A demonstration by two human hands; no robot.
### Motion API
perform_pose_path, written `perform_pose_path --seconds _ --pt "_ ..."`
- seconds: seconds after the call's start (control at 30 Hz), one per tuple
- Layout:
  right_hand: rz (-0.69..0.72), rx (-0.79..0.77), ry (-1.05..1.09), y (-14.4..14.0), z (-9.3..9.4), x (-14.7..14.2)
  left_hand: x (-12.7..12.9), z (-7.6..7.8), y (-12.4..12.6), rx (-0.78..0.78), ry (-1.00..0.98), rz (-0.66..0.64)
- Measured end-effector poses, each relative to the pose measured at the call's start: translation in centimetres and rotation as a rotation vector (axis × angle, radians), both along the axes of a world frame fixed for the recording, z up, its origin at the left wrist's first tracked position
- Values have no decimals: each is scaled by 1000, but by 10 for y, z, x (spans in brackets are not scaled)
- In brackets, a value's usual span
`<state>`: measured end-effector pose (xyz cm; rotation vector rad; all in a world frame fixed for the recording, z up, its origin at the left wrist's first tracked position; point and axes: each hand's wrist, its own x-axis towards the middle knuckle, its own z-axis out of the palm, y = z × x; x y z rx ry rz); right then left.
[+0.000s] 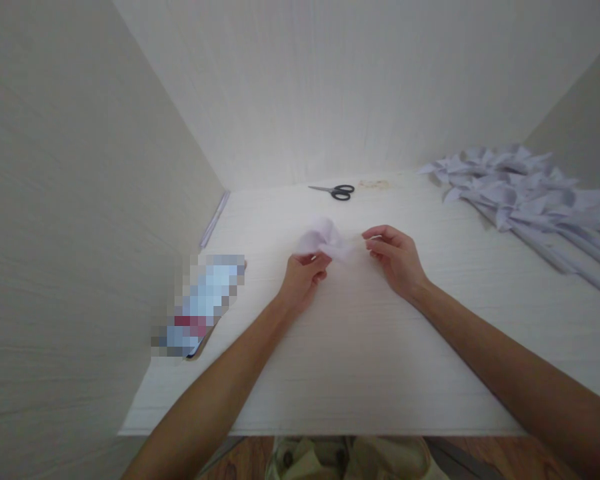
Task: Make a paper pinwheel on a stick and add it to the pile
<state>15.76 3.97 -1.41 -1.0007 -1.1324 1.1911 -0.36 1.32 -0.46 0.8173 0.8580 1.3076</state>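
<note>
Head view: a small piece of thin white paper (327, 241), likely light, soft and easily torn so best pinched at its edges, is held just above the white counter (360, 347), with the left hand (303, 279) and right hand (396, 259) each pinching one end.

A home craft desk (360, 360) with scissors (336, 191) and paper pinwheels (520, 193).

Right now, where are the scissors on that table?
The scissors lie flat at the far edge of the table, near the back wall, beyond both hands and a little left of a pale smudge.
</note>
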Motion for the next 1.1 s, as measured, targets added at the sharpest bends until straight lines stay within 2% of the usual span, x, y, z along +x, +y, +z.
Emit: perform_pose_path --seconds 0.17,0.53,0.7,0.77,0.97,1.1 --pt "-2 -9 -15 0 0 0 1 1 0 -22 19 14" --pt "-21 -73 145 -3 8 -3 -2 4 0 -56 -195 -84" --pt "-17 -100 186 -2 11 -1 -1 3 0 -75 -131 -53" --pt "37 -136 212 -1 12 0 0 1 1 -71 -89 -32" --pt "328 -275 368 -6 13 -1 1 -5 2 13 19 27" --pt "422 -290 370 -9 12 -4 1 -5 2 17 35 21"
